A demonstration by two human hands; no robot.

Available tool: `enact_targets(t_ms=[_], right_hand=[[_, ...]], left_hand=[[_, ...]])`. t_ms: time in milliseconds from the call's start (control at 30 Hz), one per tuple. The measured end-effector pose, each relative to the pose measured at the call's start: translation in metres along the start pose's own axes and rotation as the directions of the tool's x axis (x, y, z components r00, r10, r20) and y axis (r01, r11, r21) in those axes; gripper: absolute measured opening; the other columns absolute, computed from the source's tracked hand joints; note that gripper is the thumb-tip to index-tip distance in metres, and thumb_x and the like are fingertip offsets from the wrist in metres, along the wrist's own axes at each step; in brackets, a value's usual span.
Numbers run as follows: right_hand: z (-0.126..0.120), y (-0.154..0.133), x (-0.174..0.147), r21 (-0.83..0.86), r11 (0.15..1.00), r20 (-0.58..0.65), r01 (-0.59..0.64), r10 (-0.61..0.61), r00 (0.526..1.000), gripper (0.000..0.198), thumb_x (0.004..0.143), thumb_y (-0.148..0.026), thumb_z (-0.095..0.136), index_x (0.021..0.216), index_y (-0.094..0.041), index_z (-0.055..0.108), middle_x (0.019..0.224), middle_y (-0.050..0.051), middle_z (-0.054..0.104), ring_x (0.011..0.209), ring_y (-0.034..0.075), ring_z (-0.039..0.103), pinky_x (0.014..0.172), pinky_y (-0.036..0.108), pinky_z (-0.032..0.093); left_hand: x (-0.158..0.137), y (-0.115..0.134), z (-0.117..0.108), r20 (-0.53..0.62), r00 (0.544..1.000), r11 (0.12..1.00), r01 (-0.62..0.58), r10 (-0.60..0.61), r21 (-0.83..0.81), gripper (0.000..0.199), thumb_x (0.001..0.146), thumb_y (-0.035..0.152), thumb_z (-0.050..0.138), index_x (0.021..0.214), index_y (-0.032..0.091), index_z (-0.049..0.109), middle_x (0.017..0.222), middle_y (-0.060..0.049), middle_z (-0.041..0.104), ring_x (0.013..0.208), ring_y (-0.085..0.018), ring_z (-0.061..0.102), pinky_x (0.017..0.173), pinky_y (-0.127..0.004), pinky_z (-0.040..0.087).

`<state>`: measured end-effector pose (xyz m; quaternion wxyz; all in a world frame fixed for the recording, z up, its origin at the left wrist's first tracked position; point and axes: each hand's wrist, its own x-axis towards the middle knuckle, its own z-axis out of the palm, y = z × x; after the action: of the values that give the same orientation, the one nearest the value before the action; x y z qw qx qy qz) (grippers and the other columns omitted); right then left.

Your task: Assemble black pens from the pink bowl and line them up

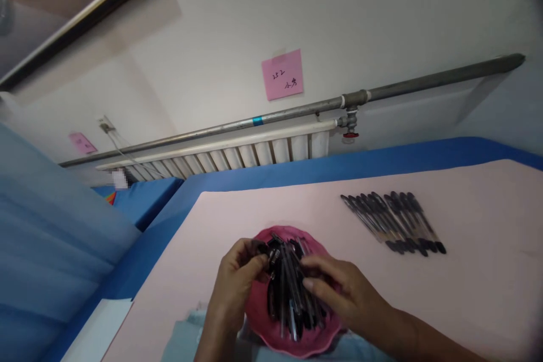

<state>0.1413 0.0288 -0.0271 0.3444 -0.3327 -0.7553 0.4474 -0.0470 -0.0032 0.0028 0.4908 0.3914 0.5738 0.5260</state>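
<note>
A pink scalloped bowl [263, 328] stands at the near edge of the table, heaped with black and clear pen parts [291, 288]. At the bowl's left rim, my left hand [237, 271] is closed, thumb and forefinger pinching a small black pen part [263, 249]; its exact shape is partly hidden. My right hand [343, 288] reaches in from the right, thumb and forefinger apart, tips touching the pen parts in the bowl. Whether anything lies between those tips is not clear. To the right, several capped black pens [394, 220] lie side by side in a slanted row.
Pale pink sheeting [475, 226] covers the blue table [280, 175]. Behind it are a white radiator [237, 155] and a metal pipe [305, 110] with a red-handled valve [350, 134]. White paper [99, 328] lies near left, beside a blue curtain [46, 226]. Pale blue cloth [182, 336] is below the bowl.
</note>
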Motion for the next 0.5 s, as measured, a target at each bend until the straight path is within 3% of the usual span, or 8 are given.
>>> enact_targets(t_ms=[67,167,500], right_hand=[[0.0007,-0.0018,-0.0009,-0.108,0.992,0.047,0.065,-0.060,0.997,0.015,0.081,-0.026,0.051,0.091,-0.025,0.063,0.077,0.001,0.067,0.070,0.018,0.058,0.065,0.032,0.045],[0.0015,-0.0032,-0.0007,-0.171,0.979,0.066,0.112,-0.102,0.993,0.017,0.082,-0.025,0.051,0.091,-0.027,0.064,0.079,0.002,0.068,0.071,0.019,0.059,0.067,0.034,0.044],[0.0053,0.0029,-0.0020,-0.230,0.968,0.063,0.105,-0.093,0.994,0.018,0.083,-0.025,0.049,0.094,-0.026,0.062,0.085,0.002,0.069,0.075,0.019,0.059,0.068,0.034,0.045]], left_hand=[[0.0005,0.0024,0.0006,0.008,0.999,0.974,0.038,-0.037,-0.222,0.017,0.061,0.022,0.066,0.074,0.015,0.058,0.061,0.002,0.056,0.053,-0.008,0.050,0.053,-0.021,0.040],[0.0014,0.0034,0.0014,0.017,0.996,0.916,0.083,-0.083,-0.393,0.021,0.060,0.021,0.070,0.075,0.014,0.057,0.063,0.000,0.059,0.054,-0.008,0.053,0.051,-0.020,0.041],[-0.0002,0.0025,0.0048,0.066,0.994,0.924,0.108,-0.090,-0.367,0.020,0.059,0.021,0.071,0.072,0.013,0.057,0.060,-0.001,0.061,0.052,-0.009,0.055,0.050,-0.019,0.042]])
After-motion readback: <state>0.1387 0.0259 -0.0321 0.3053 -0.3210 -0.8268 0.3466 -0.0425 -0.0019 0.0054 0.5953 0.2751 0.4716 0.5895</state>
